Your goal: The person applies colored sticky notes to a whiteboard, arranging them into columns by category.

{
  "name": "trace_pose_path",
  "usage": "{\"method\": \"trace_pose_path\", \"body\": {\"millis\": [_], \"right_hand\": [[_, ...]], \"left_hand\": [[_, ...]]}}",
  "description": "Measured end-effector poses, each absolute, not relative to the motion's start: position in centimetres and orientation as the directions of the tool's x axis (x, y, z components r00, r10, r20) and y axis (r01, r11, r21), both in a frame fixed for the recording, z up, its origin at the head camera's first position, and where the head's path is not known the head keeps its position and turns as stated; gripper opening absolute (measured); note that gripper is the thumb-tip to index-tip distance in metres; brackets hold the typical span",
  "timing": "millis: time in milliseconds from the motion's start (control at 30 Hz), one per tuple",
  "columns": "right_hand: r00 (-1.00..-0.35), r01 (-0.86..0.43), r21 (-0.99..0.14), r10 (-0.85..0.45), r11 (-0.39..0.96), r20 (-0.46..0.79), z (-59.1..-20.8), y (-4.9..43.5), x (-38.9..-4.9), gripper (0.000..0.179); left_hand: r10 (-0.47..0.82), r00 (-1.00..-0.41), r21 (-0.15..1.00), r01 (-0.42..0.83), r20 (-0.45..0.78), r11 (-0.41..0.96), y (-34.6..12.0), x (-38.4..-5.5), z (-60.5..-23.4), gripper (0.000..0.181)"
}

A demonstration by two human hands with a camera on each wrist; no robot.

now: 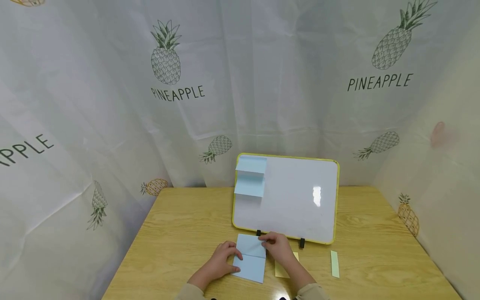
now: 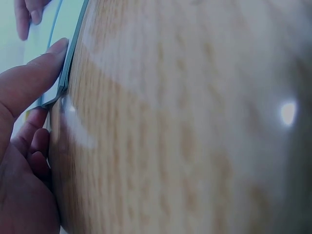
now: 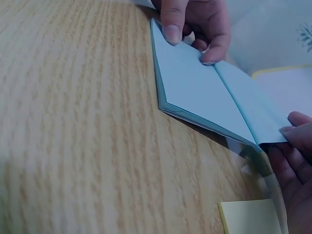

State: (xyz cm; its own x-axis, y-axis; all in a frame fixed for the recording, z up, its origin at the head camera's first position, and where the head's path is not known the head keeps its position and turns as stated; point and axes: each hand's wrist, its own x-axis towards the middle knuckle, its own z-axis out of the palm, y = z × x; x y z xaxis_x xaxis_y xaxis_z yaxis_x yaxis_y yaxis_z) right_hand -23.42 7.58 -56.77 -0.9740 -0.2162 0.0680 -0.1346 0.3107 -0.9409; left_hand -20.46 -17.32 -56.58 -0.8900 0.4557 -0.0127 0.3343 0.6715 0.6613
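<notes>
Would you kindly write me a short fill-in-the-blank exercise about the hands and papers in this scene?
1. The left hand and right hand both touch the pale ____ paper pad.
2. On the whiteboard, the stuck sheets sit toward the ____-hand side in the head view.
3. There, the yellow pad is partly hidden by the ____ forearm.
4. The narrow strip on the table is pale ____.
Missing words: blue; left; right; green.

Pineapple-print curtain (image 1: 262, 104): "PINEAPPLE" in dark capitals, twice in full; "APPLE" at far left, running to the head view's edge.
</notes>
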Motion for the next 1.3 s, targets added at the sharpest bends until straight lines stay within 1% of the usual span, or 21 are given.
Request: {"method": "trace_pose_path", "body": {"millis": [167,367,733,1100,1300], "right_hand": [[-0.97,-0.153,-0.93,-0.228,0.334,0.078,-56.5,7.7,-23.7,0.015],[-0.973,-0.144,-0.931,-0.22,0.335,0.072,-56.2,7.8,-24.1,0.016],[-0.976,-0.127,-0.94,-0.208,0.317,0.061,-55.9,7.7,-24.4,0.016],[-0.972,-0.152,-0.945,-0.215,0.289,0.09,-56.0,7.7,-25.0,0.017],[-0.978,-0.147,-0.948,-0.186,0.283,0.096,-56.1,7.7,-25.3,0.016]], "left_hand": [[0.456,-0.89,0.661,0.33,-0.02,0.674,-17.3,-20.4,-56.7,0.023],[0.458,-0.889,0.653,0.343,-0.006,0.675,-17.4,-20.6,-57.0,0.023],[0.449,-0.893,0.665,0.318,-0.029,0.676,-17.3,-20.5,-56.8,0.023],[0.451,-0.892,0.659,0.321,-0.03,0.68,-17.4,-20.6,-57.2,0.023],[0.453,-0.891,0.658,0.329,-0.021,0.677,-17.4,-20.6,-57.1,0.022]]}}
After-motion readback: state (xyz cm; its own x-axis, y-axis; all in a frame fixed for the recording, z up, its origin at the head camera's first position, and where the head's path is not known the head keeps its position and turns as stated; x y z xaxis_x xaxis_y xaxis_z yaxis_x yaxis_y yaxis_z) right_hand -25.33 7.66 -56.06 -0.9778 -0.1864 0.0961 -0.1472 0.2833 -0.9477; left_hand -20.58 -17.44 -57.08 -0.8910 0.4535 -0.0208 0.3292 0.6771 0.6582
